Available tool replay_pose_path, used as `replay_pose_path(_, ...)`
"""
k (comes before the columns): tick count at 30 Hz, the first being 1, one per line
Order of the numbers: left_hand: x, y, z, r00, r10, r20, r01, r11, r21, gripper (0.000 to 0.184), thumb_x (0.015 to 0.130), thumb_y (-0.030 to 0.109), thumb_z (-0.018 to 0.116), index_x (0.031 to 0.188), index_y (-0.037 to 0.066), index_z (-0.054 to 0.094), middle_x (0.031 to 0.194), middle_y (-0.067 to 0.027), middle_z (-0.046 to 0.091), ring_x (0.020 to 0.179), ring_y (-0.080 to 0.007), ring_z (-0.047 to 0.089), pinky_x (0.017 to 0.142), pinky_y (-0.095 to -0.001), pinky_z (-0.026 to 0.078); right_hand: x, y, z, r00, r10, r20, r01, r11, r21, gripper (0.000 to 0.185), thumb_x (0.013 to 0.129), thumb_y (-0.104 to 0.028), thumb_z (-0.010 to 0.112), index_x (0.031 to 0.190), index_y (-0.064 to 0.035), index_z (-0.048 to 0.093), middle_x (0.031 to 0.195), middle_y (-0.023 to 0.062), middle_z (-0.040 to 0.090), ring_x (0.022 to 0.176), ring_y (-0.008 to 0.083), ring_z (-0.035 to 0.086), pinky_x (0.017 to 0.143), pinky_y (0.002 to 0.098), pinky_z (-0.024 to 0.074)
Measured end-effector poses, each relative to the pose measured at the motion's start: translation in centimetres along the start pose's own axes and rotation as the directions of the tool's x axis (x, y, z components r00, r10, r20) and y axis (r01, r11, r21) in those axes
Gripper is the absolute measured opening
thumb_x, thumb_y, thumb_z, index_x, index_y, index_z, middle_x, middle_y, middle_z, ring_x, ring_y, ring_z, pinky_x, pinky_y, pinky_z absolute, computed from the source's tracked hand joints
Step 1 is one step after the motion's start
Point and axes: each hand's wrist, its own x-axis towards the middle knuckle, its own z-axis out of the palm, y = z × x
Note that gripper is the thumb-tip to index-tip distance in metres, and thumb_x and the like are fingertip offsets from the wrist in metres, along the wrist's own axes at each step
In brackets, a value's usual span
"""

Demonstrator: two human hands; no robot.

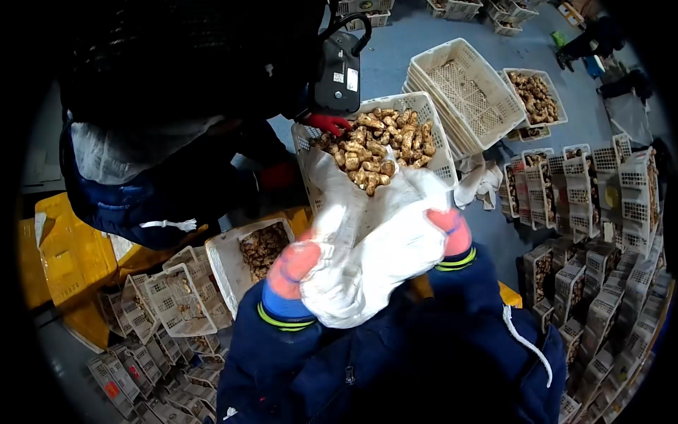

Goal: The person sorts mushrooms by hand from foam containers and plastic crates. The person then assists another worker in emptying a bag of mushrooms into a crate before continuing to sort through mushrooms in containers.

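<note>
A white cloth (378,265) hangs bunched between my hands, its far end lying over the near side of a white plastic crate (446,152). I cannot tell whether it is a sack or a sheet. My left hand (296,263), in a pink and blue glove, is closed on its left side. On the right side, my right hand (452,232) in a matching glove grips the cloth too; motion blurs both. Brown and cream mushrooms (381,141) fill much of the crate, some against the cloth. A co-worker's red-gloved hand (327,123) touches the mushrooms at the crate's left.
The co-worker (162,177) stands close on the left. A stack of white crates (462,85) rises behind the crate, with another mushroom crate (534,97) beyond. A white foam box (236,265) and yellow boxes (70,247) are at left; rows of crates (590,191) line the right.
</note>
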Motion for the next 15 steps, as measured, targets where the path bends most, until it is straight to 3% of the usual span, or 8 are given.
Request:
replay_pose_path(2, -2.4, 1.6, 1.1, 0.988, 0.146, 0.054, -0.152, 0.982, 0.112, 0.062, 0.080, 0.038, 0.052, 0.126, 0.002, 0.032, 0.121, -0.0170, 0.043, 0.111, -0.0296, 0.044, 0.094, -0.0434, 0.035, -0.9, -3.1, 1.2, 0.985, -0.147, -0.093, 0.155, 0.984, 0.090, 0.029, 0.079, -0.015, 0.052, 0.103, 0.0023, 0.053, 0.100, 0.0124, 0.057, 0.092, 0.0224, 0.056, 0.079, 0.0323, 0.0442)
replay_pose_path(4, -3.4, 3.2, -0.7, 0.990, 0.138, 0.044, -0.144, 0.959, 0.246, 0.059, 0.084, 0.040, 0.045, 0.128, 0.004, 0.030, 0.125, -0.0173, 0.040, 0.116, -0.0316, 0.038, 0.096, -0.0481, 0.031, -2.1, -3.1, -0.9, 0.954, -0.230, -0.192, 0.219, 0.973, -0.074, 0.030, 0.077, -0.016, 0.055, 0.101, 0.0027, 0.054, 0.098, 0.0143, 0.058, 0.091, 0.0253, 0.056, 0.078, 0.0332, 0.0446)
replay_pose_path(5, -3.0, 3.6, -2.4, 0.995, 0.015, 0.096, -0.004, 0.993, -0.120, 0.061, 0.084, 0.044, 0.042, 0.129, 0.005, 0.028, 0.125, -0.0166, 0.040, 0.116, -0.0320, 0.039, 0.095, -0.0492, 0.032, -2.6, -3.2, -2.6, 0.931, -0.281, -0.232, 0.248, 0.955, -0.160, 0.030, 0.076, -0.016, 0.056, 0.100, 0.0029, 0.054, 0.098, 0.0153, 0.058, 0.090, 0.0268, 0.056, 0.077, 0.0336, 0.0448)
replay_pose_path(7, -3.3, 3.0, 1.7, 0.989, 0.134, -0.055, -0.098, 0.898, 0.430, 0.063, 0.084, 0.048, 0.040, 0.129, 0.005, 0.028, 0.125, -0.0159, 0.040, 0.113, -0.0319, 0.041, 0.094, -0.0476, 0.034, -3.4, -3.4, -4.1, 0.876, -0.387, -0.286, 0.288, 0.898, -0.332, 0.031, 0.074, -0.017, 0.060, 0.097, 0.0034, 0.055, 0.096, 0.0172, 0.058, 0.090, 0.0297, 0.056, 0.076, 0.0345, 0.0452)
replay_pose_path(9, -4.1, 2.7, 0.3, 0.984, 0.174, -0.039, -0.142, 0.896, 0.421, 0.060, 0.084, 0.040, 0.045, 0.128, 0.002, 0.029, 0.124, -0.0166, 0.041, 0.111, -0.0313, 0.043, 0.094, -0.0456, 0.035, -3.3, -3.3, -4.5, 0.920, -0.333, -0.206, 0.289, 0.933, -0.214, 0.035, 0.074, -0.018, 0.060, 0.101, 0.0035, 0.053, 0.099, 0.0180, 0.057, 0.091, 0.0304, 0.056, 0.078, 0.0360, 0.0449)
replay_pose_path(11, -4.5, 2.3, -0.7, 0.968, 0.237, 0.085, -0.251, 0.865, 0.434, 0.058, 0.083, 0.034, 0.050, 0.126, 0.000, 0.031, 0.122, -0.0175, 0.043, 0.110, -0.0306, 0.045, 0.093, -0.0439, 0.037, -3.0, -4.9, -1.3, 0.984, -0.171, 0.055, 0.159, 0.971, 0.180, 0.041, 0.077, -0.019, 0.058, 0.110, 0.0032, 0.046, 0.107, 0.0177, 0.053, 0.094, 0.0288, 0.055, 0.082, 0.0381, 0.0440)
replay_pose_path(13, -3.9, 2.2, -1.8, 0.977, 0.162, 0.140, -0.211, 0.843, 0.496, 0.054, 0.079, 0.025, 0.055, 0.121, -0.002, 0.037, 0.116, -0.0172, 0.047, 0.104, -0.0281, 0.049, 0.090, -0.0396, 0.039, -1.6, -4.0, -1.0, 0.983, -0.168, 0.077, 0.152, 0.972, 0.179, 0.043, 0.079, -0.021, 0.055, 0.113, 0.0024, 0.044, 0.110, 0.0155, 0.052, 0.097, 0.0263, 0.053, 0.085, 0.0359, 0.0420)
replay_pose_path(15, -1.7, 1.7, -3.6, 0.998, -0.053, -0.027, 0.058, 0.788, 0.613, 0.047, 0.076, 0.018, 0.056, 0.117, -0.002, 0.042, 0.109, -0.0141, 0.053, 0.095, -0.0232, 0.054, 0.085, -0.0332, 0.042, 0.1, 0.3, -1.4, 0.993, -0.105, 0.048, 0.100, 0.991, 0.094, 0.044, 0.081, -0.024, 0.051, 0.116, 0.0016, 0.042, 0.113, 0.0133, 0.050, 0.101, 0.0238, 0.051, 0.088, 0.0337, 0.0401)
